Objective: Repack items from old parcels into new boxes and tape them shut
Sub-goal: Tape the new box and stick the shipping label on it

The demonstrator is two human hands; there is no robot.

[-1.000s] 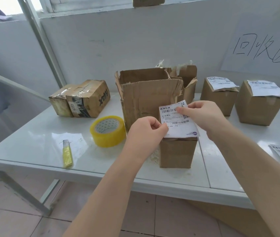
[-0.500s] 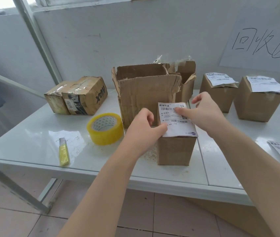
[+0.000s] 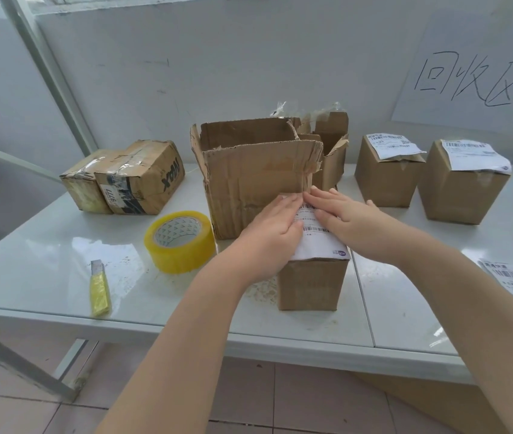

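As both press the shipping label (image 3: 321,249), left grip (image 3: 272,228): fingers straight, flat, holding nothing.
Right grip (image 3: 347,219): likewise flat.

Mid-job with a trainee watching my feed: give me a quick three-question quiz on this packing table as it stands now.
1. True or false: the left hand and right hand both press flat on the shipping label atop the small box.
2. Which lies nearest the front edge of the table? A) tape roll B) yellow utility knife C) torn open box
3. Fill in: besides that one, ___ boxes carry white labels on top.
Key: 1 true; 2 B; 3 two, the middle-right box and the far-right box.
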